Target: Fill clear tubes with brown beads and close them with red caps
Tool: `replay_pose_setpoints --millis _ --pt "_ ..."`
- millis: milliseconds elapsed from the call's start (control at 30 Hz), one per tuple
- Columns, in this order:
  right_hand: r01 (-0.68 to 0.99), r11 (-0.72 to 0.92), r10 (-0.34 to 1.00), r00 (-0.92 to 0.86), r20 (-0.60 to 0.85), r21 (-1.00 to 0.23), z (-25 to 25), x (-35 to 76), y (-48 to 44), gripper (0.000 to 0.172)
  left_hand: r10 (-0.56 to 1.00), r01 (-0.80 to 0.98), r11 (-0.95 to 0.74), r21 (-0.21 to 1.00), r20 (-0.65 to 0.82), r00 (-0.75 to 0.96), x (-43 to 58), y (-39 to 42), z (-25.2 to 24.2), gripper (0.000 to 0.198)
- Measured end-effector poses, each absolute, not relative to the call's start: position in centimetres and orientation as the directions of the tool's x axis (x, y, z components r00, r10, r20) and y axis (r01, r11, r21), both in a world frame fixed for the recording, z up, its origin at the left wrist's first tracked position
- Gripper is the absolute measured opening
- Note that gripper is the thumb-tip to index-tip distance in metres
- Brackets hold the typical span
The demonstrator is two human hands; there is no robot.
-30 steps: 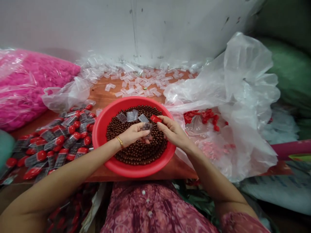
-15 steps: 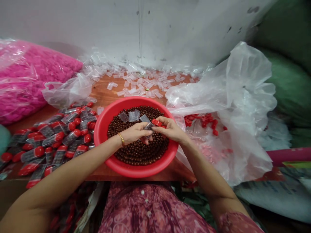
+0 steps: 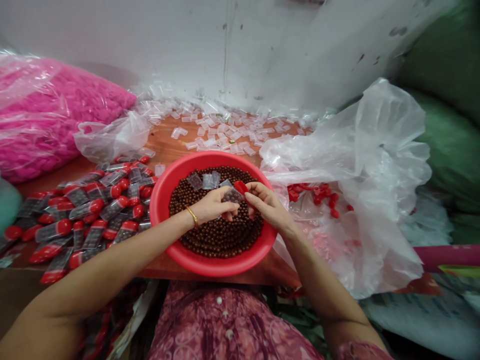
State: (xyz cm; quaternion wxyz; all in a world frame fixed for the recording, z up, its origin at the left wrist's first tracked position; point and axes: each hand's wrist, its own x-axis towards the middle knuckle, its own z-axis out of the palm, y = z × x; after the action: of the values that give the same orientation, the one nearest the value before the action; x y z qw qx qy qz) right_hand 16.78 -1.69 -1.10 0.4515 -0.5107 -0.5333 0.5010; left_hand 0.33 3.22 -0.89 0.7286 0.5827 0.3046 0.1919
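Note:
Over a red basin (image 3: 210, 267) filled with brown beads (image 3: 213, 242), my two hands meet. Between thumb and fingers, my left hand (image 3: 215, 206) grips a small clear plastic container (image 3: 233, 195) with dark content showing through it. My right hand (image 3: 264, 202) pinches a red cap (image 3: 240, 187) at the container's upper right end. Whether the cap is fully seated cannot be seen. Several clear containers (image 3: 211, 180) lie on the beads just beyond my left hand.
Filled containers with red caps (image 3: 90, 210) are heaped left of the basin. Behind it lie many clear containers (image 3: 217, 132) on the wooden table (image 3: 165, 137). A plastic bag of pink pieces (image 3: 56, 120) stands far left; a crumpled clear bag (image 3: 390, 150) and red caps (image 3: 318, 192) are right.
The red cap has turned from lying sideways between my right fingers to tilting against the container's end. Both hands stay close together over the basin. The whole view has shifted slightly.

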Motion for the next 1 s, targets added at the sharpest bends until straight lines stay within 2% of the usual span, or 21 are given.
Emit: replay_pose_setpoints --millis 133,200,267,333,433,600,767,900,967,1000 --pt "0.147 0.064 0.998 -0.038 0.059 -0.987 -1.2 17.1 -1.8 0.034 0.649 0.073 0.224 0.972 -0.205 0.733 0.3 3.1 -0.8 0.022" --pt "0.279 0.180 0.982 0.002 0.188 -0.943 -1.0 17.2 -1.8 0.025 0.650 0.081 0.216 0.973 -0.205 0.731 0.3 3.1 -0.7 0.021" --pt "0.440 0.310 0.944 -0.038 0.328 -0.843 -0.8 17.2 -1.9 0.017 0.653 0.078 0.213 0.974 -0.201 0.730 0.4 3.1 -0.7 0.020" --pt "0.572 0.401 0.905 -0.123 0.408 -0.716 -0.8 17.2 -2.1 0.022 0.657 0.066 0.215 0.974 -0.195 0.728 0.4 3.0 -0.6 0.020" --pt "0.677 0.473 0.852 -0.190 0.488 -0.564 -1.2 17.2 -2.3 0.035 0.682 0.062 0.190 0.980 -0.177 0.710 0.4 3.0 -0.6 0.021" --pt "0.713 0.531 0.806 -0.259 0.531 -0.458 -2.3 17.0 -2.2 0.043 0.742 0.086 0.098 0.991 -0.130 0.658 0.5 2.8 -0.7 0.026" --pt "0.697 0.562 0.787 -0.283 0.549 -0.446 -2.6 16.4 -2.6 0.048 0.776 0.058 0.028 0.998 -0.058 0.628 0.3 2.8 -0.7 0.020" --pt "0.673 0.541 0.824 -0.306 0.476 -0.504 -1.8 16.9 -3.3 0.042 0.713 0.156 0.043 0.987 -0.139 0.687 0.2 2.8 -0.5 0.023" --pt "0.645 0.517 0.835 -0.236 0.496 -0.563 -1.3 17.2 -3.4 0.035 0.639 0.204 0.043 0.978 -0.184 0.747 0.3 2.7 -0.3 0.023" --pt "0.625 0.488 0.844 -0.159 0.513 -0.609 -1.1 17.2 -3.4 0.037 0.601 0.218 0.042 0.975 -0.199 0.774 0.3 2.6 -0.1 0.022"
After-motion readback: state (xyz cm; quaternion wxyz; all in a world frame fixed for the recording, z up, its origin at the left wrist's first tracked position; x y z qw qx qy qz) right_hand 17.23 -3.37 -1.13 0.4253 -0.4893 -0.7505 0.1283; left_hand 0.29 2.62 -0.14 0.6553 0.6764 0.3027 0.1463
